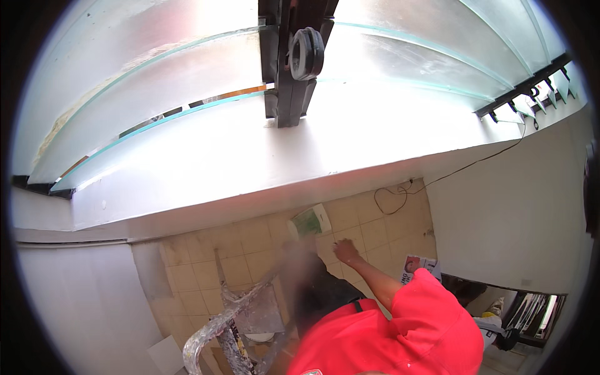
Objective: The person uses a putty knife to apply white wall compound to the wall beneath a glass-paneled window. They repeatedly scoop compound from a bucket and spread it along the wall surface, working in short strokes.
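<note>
My right hand (pixel 347 250) hangs over the tiled floor at centre, fingers curled; what they hold, if anything, is too small to make out. Just above it on the floor lies a white and pale-green object (pixel 309 219). My left hand cannot be made out. A paint-splattered metal ladder (pixel 203 337) stands at lower left, beside my dark trousers (pixel 322 287) and red shirt. A hazy smear blurs the space between ladder and trousers.
Louvred glass panes (pixel 406 56) in black frames run along the top above a white ledge (pixel 250 169). A black cable (pixel 459 169) trails down to the tiles (pixel 206 275). White walls (pixel 500 206) flank the floor; a printed board (pixel 412 265) and a dark rack (pixel 534 315) sit at lower right.
</note>
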`<action>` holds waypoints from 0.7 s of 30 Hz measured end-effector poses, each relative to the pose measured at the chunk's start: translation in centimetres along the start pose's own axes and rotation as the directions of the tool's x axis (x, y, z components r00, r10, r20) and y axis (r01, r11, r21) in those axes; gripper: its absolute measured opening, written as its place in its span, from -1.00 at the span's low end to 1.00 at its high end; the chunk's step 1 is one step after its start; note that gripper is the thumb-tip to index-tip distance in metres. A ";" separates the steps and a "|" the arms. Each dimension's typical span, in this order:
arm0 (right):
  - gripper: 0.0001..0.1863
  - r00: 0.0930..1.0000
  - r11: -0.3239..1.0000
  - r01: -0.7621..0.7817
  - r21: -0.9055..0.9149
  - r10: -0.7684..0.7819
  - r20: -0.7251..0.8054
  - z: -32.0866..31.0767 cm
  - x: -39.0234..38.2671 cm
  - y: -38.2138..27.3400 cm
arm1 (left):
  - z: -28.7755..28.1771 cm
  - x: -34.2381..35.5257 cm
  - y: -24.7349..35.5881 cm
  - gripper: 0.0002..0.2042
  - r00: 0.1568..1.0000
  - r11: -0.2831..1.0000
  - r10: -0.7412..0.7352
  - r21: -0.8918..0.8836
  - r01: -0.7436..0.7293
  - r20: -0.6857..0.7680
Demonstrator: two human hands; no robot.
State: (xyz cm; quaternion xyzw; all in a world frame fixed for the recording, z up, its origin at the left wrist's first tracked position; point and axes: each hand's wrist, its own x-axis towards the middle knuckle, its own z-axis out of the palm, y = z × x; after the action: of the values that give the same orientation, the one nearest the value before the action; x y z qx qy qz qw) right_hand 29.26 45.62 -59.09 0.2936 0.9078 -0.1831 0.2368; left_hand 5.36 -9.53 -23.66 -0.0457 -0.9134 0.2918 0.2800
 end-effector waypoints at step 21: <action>-0.66 0.776 0.663 -0.616 0.425 0.420 0.471 3.5 -11.0 10.4 | -8.1 6.4 4.6 -0.33 0.908 0.828 -0.134 -0.458 0.322 0.396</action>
State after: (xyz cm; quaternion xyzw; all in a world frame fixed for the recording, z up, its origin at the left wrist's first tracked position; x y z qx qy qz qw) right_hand 44.71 46.98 -58.05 0.5636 0.6353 -0.4098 0.3329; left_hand 3.94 0.02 -17.68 0.0447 -0.9911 0.0048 0.1253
